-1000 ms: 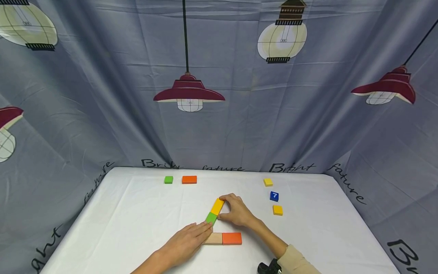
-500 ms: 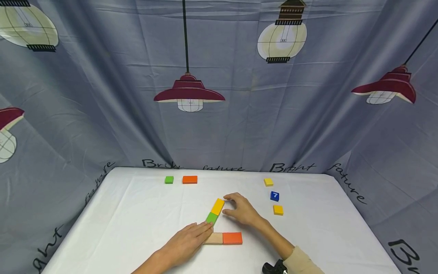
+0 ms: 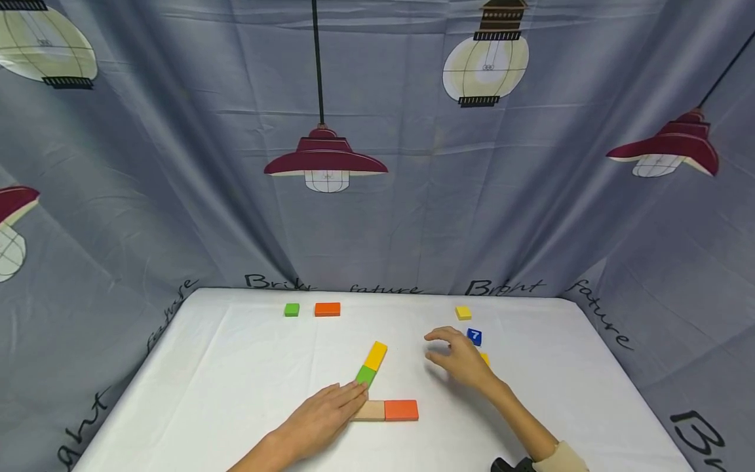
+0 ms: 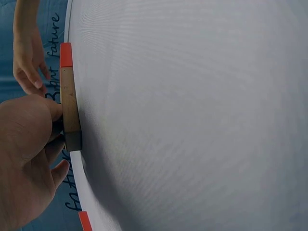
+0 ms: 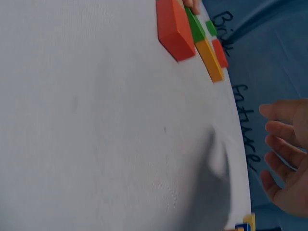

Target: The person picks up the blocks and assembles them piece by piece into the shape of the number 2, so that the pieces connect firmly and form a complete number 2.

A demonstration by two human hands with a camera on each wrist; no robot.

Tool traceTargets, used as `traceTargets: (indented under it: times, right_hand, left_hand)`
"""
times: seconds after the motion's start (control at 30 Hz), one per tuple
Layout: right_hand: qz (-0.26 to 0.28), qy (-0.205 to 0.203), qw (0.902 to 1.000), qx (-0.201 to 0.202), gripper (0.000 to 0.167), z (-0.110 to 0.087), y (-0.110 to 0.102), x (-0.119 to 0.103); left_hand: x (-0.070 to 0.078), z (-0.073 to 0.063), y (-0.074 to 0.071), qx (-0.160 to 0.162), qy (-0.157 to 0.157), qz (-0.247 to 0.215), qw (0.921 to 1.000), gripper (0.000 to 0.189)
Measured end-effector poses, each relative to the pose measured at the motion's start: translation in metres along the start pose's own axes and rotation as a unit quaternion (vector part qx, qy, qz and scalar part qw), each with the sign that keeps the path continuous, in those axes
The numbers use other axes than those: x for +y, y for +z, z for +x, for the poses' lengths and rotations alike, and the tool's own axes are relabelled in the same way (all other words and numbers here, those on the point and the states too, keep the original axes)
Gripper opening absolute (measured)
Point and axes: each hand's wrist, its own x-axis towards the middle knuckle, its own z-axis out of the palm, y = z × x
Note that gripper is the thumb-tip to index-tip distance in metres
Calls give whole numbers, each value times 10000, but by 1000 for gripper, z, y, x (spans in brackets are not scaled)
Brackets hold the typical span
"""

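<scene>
My left hand point(image 3: 330, 413) lies over the left end of a row of flat blocks, its straight fingertips resting where two lines meet. A natural wood block point(image 3: 370, 411) and an orange-red block point(image 3: 401, 411) form the near line. Slanting away from the fingertips are a green block point(image 3: 366, 375) and a yellow block point(image 3: 375, 356), end to end. The blocks beneath the hand are partly hidden. My right hand point(image 3: 463, 359) is off to the right with fingers and thumb apart, holding nothing; it partly covers a small yellow block point(image 3: 485, 358) beside a blue block point(image 3: 474, 337) marked 7.
Toward the back left of the white table point(image 3: 206, 367) lie a small green block point(image 3: 291, 310) and an orange block point(image 3: 327, 309). Another yellow block point(image 3: 463, 313) sits at the back right. A grey-blue curtain point(image 3: 413, 216) with printed lamps hangs behind the table.
My right hand has let go of the yellow block in the slanted line and moved right, toward the blue and yellow blocks. The left hand has stayed in place.
</scene>
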Motion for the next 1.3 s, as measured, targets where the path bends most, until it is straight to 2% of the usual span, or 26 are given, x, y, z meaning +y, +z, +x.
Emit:
traceTargets:
  times: [0.27,0.5,0.77,0.97,1.3]
  right_hand:
    - [-103,122,9995,269,35,-18,-36,28]
    - [189,395,9989,159,44,-28,-55,57]
    - [103,701,9975,-33,50,-36,-60,79]
    - [33,805,9967,-52,51,-37,-60,81]
    - [-56,874,9961,-113,42,-37,-59,84]
  left_hand:
    - [0,0,-1,-41,-1,17,10000,45]
    - [-1,0,-2,-57,0,2,10000,45]
    - [-2,-1,1,9,3,-49,10000,45]
    - [-1,-1,0,36,23,-67,10000,45]
    - [-2,-2,1,50,52,-75,9999,44]
